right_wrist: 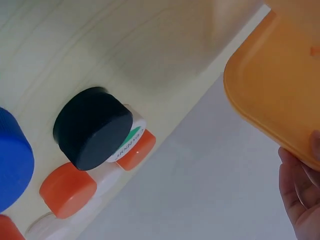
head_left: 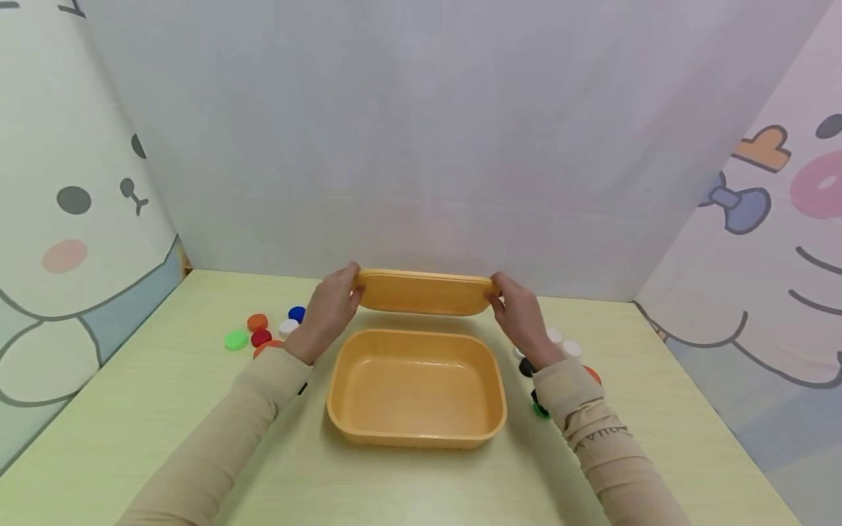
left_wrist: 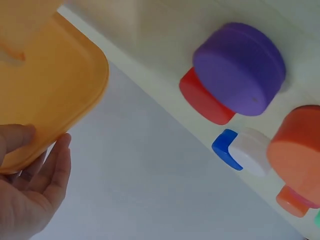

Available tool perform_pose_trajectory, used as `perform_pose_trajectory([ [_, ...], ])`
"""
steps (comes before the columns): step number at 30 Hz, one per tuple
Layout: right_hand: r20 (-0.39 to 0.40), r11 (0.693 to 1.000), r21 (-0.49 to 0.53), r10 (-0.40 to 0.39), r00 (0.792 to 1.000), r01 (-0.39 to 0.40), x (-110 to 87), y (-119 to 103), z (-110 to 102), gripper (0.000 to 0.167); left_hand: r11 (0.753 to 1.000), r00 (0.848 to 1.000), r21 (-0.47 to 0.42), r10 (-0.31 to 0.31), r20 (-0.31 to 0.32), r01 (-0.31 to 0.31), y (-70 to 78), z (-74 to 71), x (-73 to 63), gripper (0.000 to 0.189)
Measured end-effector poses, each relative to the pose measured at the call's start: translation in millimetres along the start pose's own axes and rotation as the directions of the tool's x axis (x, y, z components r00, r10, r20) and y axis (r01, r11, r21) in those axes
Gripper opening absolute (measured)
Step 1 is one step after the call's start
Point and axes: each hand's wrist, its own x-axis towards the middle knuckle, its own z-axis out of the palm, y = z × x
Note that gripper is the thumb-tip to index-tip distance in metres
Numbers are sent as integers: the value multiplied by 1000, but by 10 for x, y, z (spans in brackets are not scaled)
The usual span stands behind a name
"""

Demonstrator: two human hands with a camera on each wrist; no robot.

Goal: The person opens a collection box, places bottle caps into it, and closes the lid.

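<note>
Both hands hold a yellow-orange plastic lid [head_left: 424, 294] by its two short ends, raised and tilted behind a matching box [head_left: 417, 440]. My left hand [head_left: 334, 303] pinches the left end, with thumb on one face and fingers behind the edge in the left wrist view. At the opposite end, my right hand [head_left: 520, 314] grips the rim between thumb and fingers. The lid's rounded corner and raised rim [right_wrist: 240, 110] show in the right wrist view. The box stands open side up on the table, its smooth inside visible, between the two forearms.
Loose bottle caps lie left of the box, among them a green cap [head_left: 236, 340] and a purple cap [left_wrist: 240, 70]. More caps lie on the right, including a black cap [right_wrist: 92, 127] and a blue cap [right_wrist: 12, 160]. A pale curtain [head_left: 421, 146] hangs behind the table.
</note>
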Motion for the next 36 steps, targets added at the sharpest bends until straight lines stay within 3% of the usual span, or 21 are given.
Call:
perform_pose_trajectory([
  [10,30,999,35,-24,999,23,-99,44,74,12,998,998,48,30,50,-33,-80,75,-38,11],
  [20,216,994,-49,-83,973,96,-182,49,79,18,977,982,138,147,120,-163,-158,130,-98,9],
  [24,256,991,-71,-92,962,113,-195,50,95,18,977,972,147,120,201,-151,-157,128,-108,10],
  [29,324,986,-91,-100,941,136,-204,50,125,19,984,944,139,61,323,-111,-154,125,-119,8],
  [36,371,989,-33,-121,921,143,-217,42,159,17,988,928,93,81,365,-123,-170,124,-112,5],
])
